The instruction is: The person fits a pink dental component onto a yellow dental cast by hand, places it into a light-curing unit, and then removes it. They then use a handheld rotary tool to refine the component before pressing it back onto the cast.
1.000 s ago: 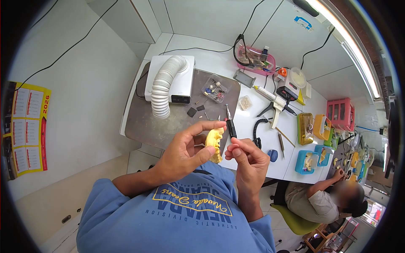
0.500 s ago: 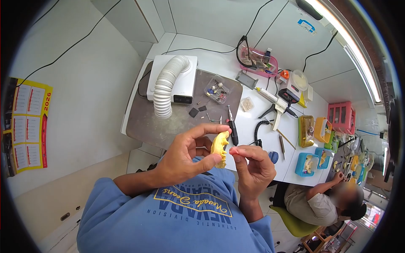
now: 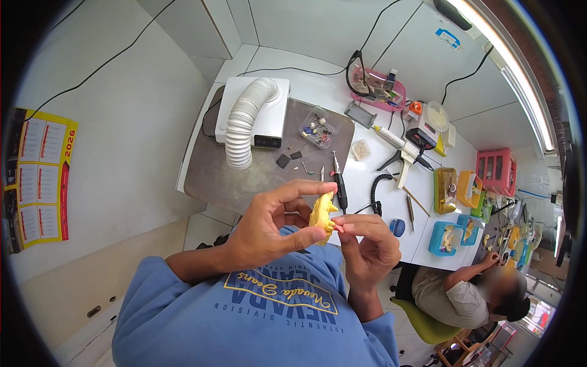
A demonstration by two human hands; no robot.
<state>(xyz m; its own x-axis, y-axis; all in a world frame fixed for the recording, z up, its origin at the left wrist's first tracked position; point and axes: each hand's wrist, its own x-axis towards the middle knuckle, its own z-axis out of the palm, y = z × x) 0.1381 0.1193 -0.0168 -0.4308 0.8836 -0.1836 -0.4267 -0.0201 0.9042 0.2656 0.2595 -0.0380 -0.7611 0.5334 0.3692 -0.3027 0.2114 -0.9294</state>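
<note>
Between the thumb and fingers of my left hand (image 3: 269,221) is a yellow dental model (image 3: 321,214), held upright above my lap, its row of teeth turned toward the right. My right hand (image 3: 370,241) pinches a small pink piece (image 3: 338,227) between thumb and forefinger, right at the lower teeth of the model. Most of the pink piece is hidden by the fingertips. Just beyond the model, a black rotary handpiece (image 3: 340,189) lies at the edge of the dark mat (image 3: 208,177).
A white extractor box (image 3: 278,116) with a ribbed hose stands on the mat beside a clear box of burs (image 3: 318,128). Rightward lie a dispensing gun (image 3: 400,153), a knife (image 3: 410,209) and blue bins (image 3: 445,240). Another person (image 3: 455,296) sits at the far right.
My right hand has brought the pink piece leftward against the model's teeth. The left hand has turned the model slightly, so its teeth show from a different angle.
</note>
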